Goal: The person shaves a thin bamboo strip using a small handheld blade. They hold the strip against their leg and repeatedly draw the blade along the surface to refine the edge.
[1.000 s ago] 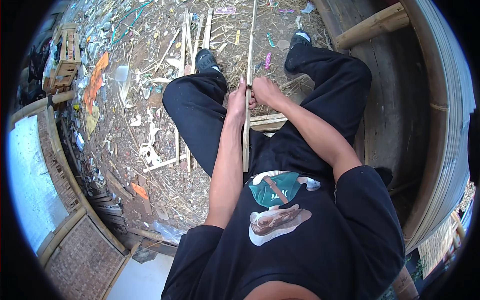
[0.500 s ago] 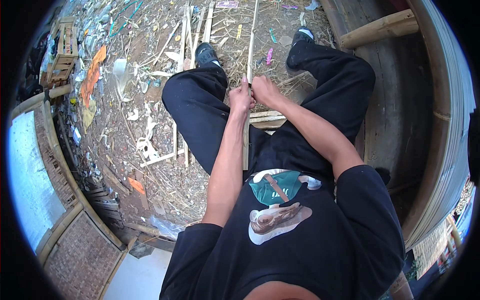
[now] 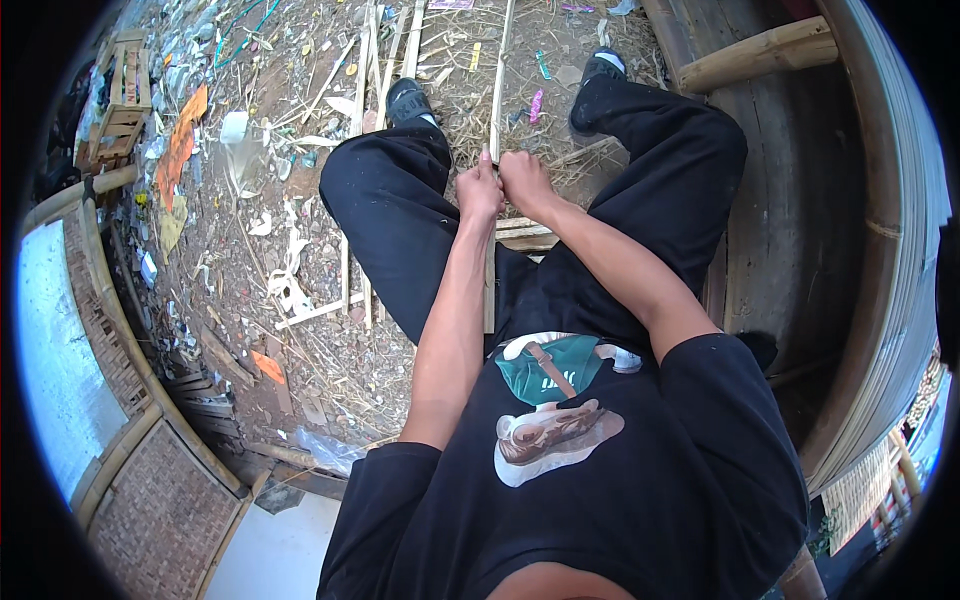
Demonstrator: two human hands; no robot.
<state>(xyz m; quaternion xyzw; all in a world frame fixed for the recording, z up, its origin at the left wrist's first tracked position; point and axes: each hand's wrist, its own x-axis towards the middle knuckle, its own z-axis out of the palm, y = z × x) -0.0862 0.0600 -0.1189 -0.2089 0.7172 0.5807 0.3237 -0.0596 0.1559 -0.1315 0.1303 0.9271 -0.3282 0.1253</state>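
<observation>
A long, pale bamboo strip runs from the far edge of view, between my feet, back toward my lap. My left hand is closed around it between my knees, its thumb laid along the strip. Right beside it, my right hand is closed in a fist against the strip. A small dark piece shows between the two hands; what the right fist grips is hidden. The strip's near end comes out below my left hand and rests against my trousers.
More bamboo strips lie on the littered ground to the left of my left foot. A wooden crate stands far left. Woven bamboo panels edge the left side. A bamboo pole and dark planks lie on the right.
The whole view has shifted very slightly. Both hands stay closed, side by side at nearly the same place on the bamboo strip.
</observation>
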